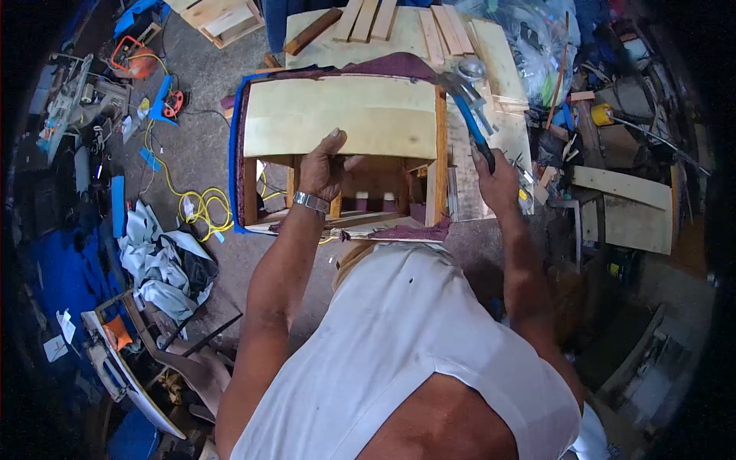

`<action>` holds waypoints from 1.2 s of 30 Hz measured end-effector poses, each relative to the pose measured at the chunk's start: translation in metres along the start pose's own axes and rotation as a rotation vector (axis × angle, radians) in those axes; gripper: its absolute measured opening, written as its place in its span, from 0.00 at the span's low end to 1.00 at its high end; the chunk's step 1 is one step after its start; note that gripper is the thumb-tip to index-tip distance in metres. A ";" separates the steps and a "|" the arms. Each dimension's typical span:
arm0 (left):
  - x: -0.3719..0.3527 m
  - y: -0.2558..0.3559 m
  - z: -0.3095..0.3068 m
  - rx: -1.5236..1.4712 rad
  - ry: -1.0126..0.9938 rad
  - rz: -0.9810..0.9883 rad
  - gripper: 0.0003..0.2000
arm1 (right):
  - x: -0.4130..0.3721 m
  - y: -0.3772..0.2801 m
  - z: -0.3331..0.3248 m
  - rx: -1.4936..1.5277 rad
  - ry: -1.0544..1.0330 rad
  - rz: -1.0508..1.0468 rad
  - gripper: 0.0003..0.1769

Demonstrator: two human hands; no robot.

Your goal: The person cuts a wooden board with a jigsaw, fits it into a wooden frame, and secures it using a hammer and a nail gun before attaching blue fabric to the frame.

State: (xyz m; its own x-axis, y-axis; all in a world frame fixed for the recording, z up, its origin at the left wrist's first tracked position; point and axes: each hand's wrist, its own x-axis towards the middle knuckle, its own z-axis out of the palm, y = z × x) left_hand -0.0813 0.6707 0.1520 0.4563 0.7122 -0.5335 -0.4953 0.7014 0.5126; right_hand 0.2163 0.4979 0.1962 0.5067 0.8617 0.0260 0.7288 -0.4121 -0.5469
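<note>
Currently, the left hand (322, 172) holds the panel (341, 116) at its near edge, thumb atop, wooden frame (440, 153) opening below its fingers; to their right, the right hand (500, 182), forearm extended, encloses the hammer (470, 119).

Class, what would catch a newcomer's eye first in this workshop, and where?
A wooden frame sits at upper centre, the left hand at the lower edge of its pale panel. Right of it, the right hand holds a blue-shafted hammer. To the frame's left, a yellow cable lies looped on the floor.
</note>
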 end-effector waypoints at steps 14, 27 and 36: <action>-0.004 0.000 0.002 -0.023 0.039 -0.003 0.16 | -0.001 -0.047 -0.014 0.033 -0.005 -0.179 0.18; -0.005 0.000 -0.003 -0.050 0.058 0.000 0.14 | 0.076 -0.259 0.055 -0.299 -0.429 -0.639 0.32; -0.007 0.003 -0.001 -0.034 0.071 0.023 0.14 | 0.065 -0.276 0.068 -0.442 -0.488 -0.623 0.30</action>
State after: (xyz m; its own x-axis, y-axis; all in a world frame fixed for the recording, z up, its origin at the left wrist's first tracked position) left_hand -0.0862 0.6675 0.1567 0.3918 0.7232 -0.5688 -0.5306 0.6827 0.5024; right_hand 0.0169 0.6874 0.2919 -0.2171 0.9549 -0.2028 0.9670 0.1819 -0.1784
